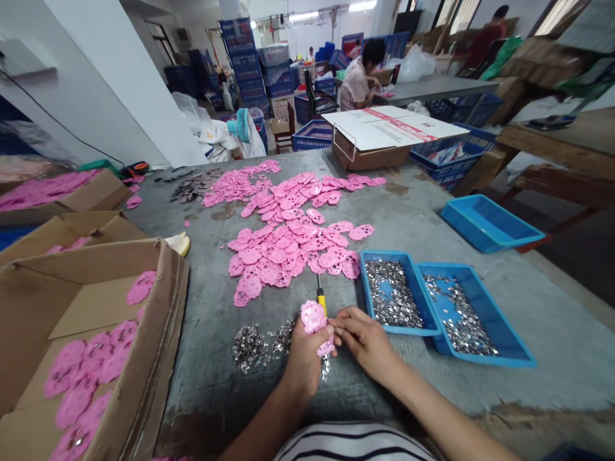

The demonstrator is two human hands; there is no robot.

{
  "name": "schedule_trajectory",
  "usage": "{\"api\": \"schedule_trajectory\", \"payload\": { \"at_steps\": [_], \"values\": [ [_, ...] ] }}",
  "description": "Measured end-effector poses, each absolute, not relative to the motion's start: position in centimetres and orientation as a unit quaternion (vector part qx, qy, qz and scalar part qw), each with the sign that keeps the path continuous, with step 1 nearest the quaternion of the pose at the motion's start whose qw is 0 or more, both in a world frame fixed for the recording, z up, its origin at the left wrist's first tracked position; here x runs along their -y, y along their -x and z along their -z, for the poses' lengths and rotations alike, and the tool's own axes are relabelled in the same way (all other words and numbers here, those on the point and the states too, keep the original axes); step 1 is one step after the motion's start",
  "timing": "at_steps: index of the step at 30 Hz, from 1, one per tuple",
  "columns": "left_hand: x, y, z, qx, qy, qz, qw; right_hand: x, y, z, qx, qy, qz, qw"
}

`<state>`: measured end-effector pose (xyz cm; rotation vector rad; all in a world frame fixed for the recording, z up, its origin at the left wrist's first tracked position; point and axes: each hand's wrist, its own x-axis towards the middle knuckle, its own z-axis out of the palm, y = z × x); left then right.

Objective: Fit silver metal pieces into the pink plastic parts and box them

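In my left hand (pixel 303 358) is a pink plastic plate (pixel 313 315) with a scalloped outline, its thumb pressed across the lower part. My right hand (pixel 361 336) meets its right edge, thumb and forefinger pinched together; whatever sits between those fingertips is too small to make out. Just beyond the plate lies a screwdriver (pixel 321 299) with a yellow and black handle, its shaft pointing away from me. Small shiny metal pieces (pixel 250 347) are heaped on the table left of my left hand, and a few more show below it.
Pink plates (pixel 283 246) are piled mid-table, with dark pieces (pixel 196 186) behind. Two blue trays (pixel 425 330) of metal pieces stand at right, another blue tray (pixel 490 221) beyond. A cardboard box (pixel 168 288) holding pink plates is at left. A person (pixel 358 80) sits farther back.
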<state>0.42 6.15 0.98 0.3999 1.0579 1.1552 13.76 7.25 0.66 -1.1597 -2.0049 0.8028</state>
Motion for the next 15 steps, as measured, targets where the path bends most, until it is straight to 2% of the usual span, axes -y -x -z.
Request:
{"api": "schedule_trajectory", "payload": {
  "at_steps": [3, 9, 15],
  "values": [
    [-6.22, -0.25, -0.96, -0.467, -0.185, -0.513, 0.696, -7.18, -13.7, -1.12, 0.784, 0.448, -0.296, 0.313],
    [-6.26, -0.26, -0.74, -0.481, -0.2, -0.516, 0.68, -7.21, -13.82, -0.75, 0.748, 0.44, -0.346, 0.356],
    [-6.33, 0.1, -1.23, -0.478, -0.211, -0.483, 0.702, -7.58, -14.23, -1.07, 0.765, 0.419, -0.339, 0.352]
  ]
}}
